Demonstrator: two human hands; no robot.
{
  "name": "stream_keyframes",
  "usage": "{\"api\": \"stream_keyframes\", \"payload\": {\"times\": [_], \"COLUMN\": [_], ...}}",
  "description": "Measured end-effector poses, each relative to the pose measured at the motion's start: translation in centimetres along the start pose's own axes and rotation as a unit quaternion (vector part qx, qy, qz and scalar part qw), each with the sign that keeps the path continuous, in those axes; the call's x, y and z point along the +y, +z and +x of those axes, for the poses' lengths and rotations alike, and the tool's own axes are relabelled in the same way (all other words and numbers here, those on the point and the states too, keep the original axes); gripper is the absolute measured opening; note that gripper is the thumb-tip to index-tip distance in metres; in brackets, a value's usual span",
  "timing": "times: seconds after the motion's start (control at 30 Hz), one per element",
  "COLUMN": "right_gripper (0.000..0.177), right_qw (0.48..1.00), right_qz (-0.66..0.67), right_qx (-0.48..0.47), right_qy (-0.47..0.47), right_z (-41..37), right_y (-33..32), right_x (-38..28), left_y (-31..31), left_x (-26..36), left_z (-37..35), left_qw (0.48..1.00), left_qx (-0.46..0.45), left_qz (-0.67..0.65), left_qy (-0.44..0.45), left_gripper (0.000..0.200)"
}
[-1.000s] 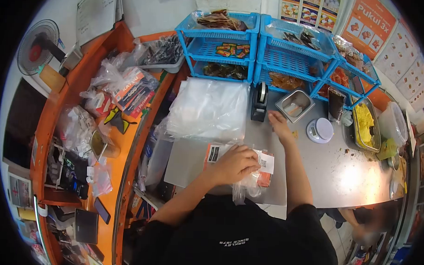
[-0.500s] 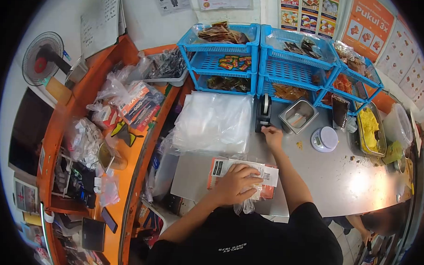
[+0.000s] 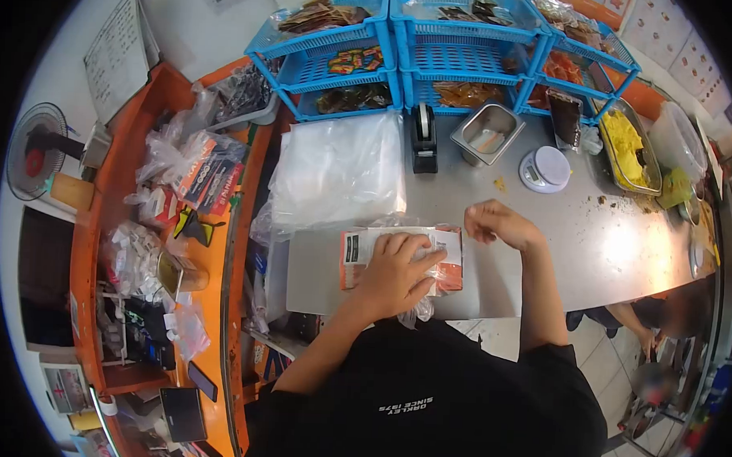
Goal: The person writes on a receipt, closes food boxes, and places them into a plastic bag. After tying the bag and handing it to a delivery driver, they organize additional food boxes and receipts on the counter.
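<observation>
My left hand [image 3: 398, 270] lies with its fingers spread on a white paper slip [image 3: 368, 246], which rests on a red and white packet [image 3: 451, 278] wrapped in clear plastic. To the right of the packet, my right hand [image 3: 499, 224] is raised above the steel table with its fingers curled together; whatever they hold, if anything, is too small to make out. The black tape dispenser [image 3: 425, 142] stands on the table beyond both hands, beside a stack of clear plastic bags [image 3: 336, 175].
Blue tiered baskets [image 3: 444, 64] with packets line the back. A steel container [image 3: 488, 133], a round scale [image 3: 545, 169] and a tray of yellow food [image 3: 627, 149] stand on the table [image 3: 575, 252]. An orange shelf [image 3: 210, 320] is at left; another person's arm [image 3: 633, 321] shows at right.
My right hand has left the tape dispenser and come back toward the packet. The slip now lies straighter along the packet under my left hand. The camera view has shifted.
</observation>
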State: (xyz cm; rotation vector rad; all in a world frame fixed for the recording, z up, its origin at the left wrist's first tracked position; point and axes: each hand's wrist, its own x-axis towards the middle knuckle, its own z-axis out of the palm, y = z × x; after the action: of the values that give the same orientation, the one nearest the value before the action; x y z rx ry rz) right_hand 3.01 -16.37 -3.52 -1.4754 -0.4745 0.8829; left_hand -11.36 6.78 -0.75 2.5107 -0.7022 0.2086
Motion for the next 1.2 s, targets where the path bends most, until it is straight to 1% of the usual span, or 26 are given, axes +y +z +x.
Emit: {"api": "stream_keyframes", "payload": {"times": [0.07, 0.1, 0.17, 0.3, 0.33, 0.37, 0.4, 0.43, 0.47, 0.5, 0.53, 0.57, 0.6, 0.63, 0.7, 0.73, 0.77, 0.83, 0.87, 0.9, 0.97, 1.03, 1.13, 1.17, 1.2], "right_gripper": [0.039, 0.039, 0.038, 0.034, 0.026, 0.022, 0.03, 0.048, 0.049, 0.048, 0.043, 0.03, 0.015, 0.027, 0.033, 0.031, 0.037, 0.038, 0.038, 0.038, 0.038, 0.039, 0.039, 0.039, 0.045], "right_qw": [0.997, 0.997, 0.992, 0.994, 0.985, 0.967, 0.966, 0.946, 0.954, 0.965, 0.951, 0.933, 0.929, 0.905, 0.861, 0.844, 0.819, 0.903, 0.926, 0.935, 0.933, 0.92, 0.871, 0.867, 0.916], "right_qz": [-0.036, -0.036, -0.08, -0.068, -0.153, -0.24, -0.252, -0.309, -0.293, -0.262, -0.306, -0.354, -0.359, -0.407, -0.494, -0.533, -0.566, -0.41, -0.361, -0.34, -0.326, -0.316, -0.318, -0.281, -0.108], "right_qx": [-0.047, -0.046, -0.095, -0.085, -0.068, -0.058, -0.024, -0.026, 0.007, 0.009, 0.036, 0.062, 0.088, 0.102, 0.102, 0.053, 0.013, 0.025, 0.049, 0.084, 0.152, 0.222, 0.338, 0.375, 0.377], "right_qy": [0.048, 0.048, 0.018, -0.007, -0.028, -0.062, -0.054, -0.097, -0.067, -0.022, -0.001, -0.02, -0.033, -0.073, -0.061, 0.014, 0.093, 0.127, 0.097, 0.054, -0.016, -0.071, -0.164, -0.168, -0.084], "right_z": [-1.8, -1.9, -1.8, -1.3, -1.1, -0.3, -0.7, 0.6, 0.0, 0.6, 0.8, 0.8, 1.0, 1.7, 1.0, 0.9, 0.0, 0.2, 0.3, 0.4, 0.3, -0.1, -0.5, -0.7, -0.9], "right_y": [1.5, 1.6, 1.8, 2.2, 1.8, 1.7, 2.9, 2.4, 3.5, 2.9, 3.6, 3.8, 3.1, 2.4, 2.9, 1.8, 0.7, -0.7, -0.3, 0.8, 2.6, 3.9, 3.6, 3.7, 3.2], "right_x": [-1.1, -0.8, 0.0, 2.5, 3.7, 4.1, 2.6, 4.7, 3.2, 4.8, 3.9, 3.7, 5.1, 6.3, 4.6, 4.8, 5.3, 9.1, 10.5, 11.6, 13.6, 16.2, 18.1, 16.5, 14.0], "left_y": [-0.1, 0.0, 0.2, 1.0, 1.4, 1.6, 2.6, 3.5, 2.7, 2.3, 3.4, 3.9, 2.6, 2.7, 3.5, 3.5, 3.3, 3.1, 2.7, 2.6, 2.9, 2.6, 1.5, 1.5, 1.5], "left_x": [0.4, 0.5, 0.6, 0.5, 0.5, 0.1, -0.6, -1.1, -0.4, 0.2, -0.9, -1.1, -0.6, -0.7, -1.1, -1.0, -0.4, -0.3, -0.1, -0.2, -0.5, -0.1, 0.3, 0.1, -0.3], "left_z": [0.2, 0.2, 0.2, -0.1, -0.2, -0.3, -0.4, -0.5, -0.4, -0.2, -0.5, -0.7, -0.8, -1.0, -0.9, -0.9, -1.0, -1.3, -1.3, -1.2, -1.2, -1.3, -1.5, -1.6, -1.6], "left_qw": [0.999, 0.999, 0.998, 0.997, 0.999, 0.999, 0.999, 0.997, 0.997, 0.997, 0.998, 0.997, 0.999, 0.997, 0.995, 0.995, 0.995, 0.994, 0.994, 0.994, 0.992, 0.994, 0.991, 0.99, 0.962], "left_qx": [-0.011, -0.011, -0.007, 0.003, 0.003, 0.008, 0.031, 0.058, 0.055, 0.059, 0.052, 0.069, 0.048, 0.074, 0.1, 0.102, 0.1, 0.112, 0.105, 0.097, 0.119, 0.09, 0.1, 0.103, 0.163], "left_qz": [0.032, 0.032, 0.064, 0.07, 0.052, 0.045, 0.037, 0.04, 0.046, 0.051, 0.041, 0.027, 0.003, 0.007, 0.019, 0.003, -0.018, -0.019, -0.031, -0.043, -0.036, -0.061, -0.089, -0.087, -0.216], "left_qy": [0.001, 0.002, 0.019, 0.015, 0.01, -0.001, 0.018, 0.031, 0.014, -0.007, 0.014, 0.004, -0.002, -0.001, -0.008, -0.007, -0.001, -0.004, -0.002, 0.0, 0.007, -0.016, -0.026, -0.031, -0.027], "left_gripper": [0.038, 0.038, 0.037, 0.039, 0.04, 0.041, 0.042, 0.044, 0.044, 0.044, 0.042, 0.035, 0.03, 0.029, 0.031, 0.032, 0.032, 0.033, 0.033, 0.033, 0.032, 0.034, 0.03, 0.03, 0.028]}}
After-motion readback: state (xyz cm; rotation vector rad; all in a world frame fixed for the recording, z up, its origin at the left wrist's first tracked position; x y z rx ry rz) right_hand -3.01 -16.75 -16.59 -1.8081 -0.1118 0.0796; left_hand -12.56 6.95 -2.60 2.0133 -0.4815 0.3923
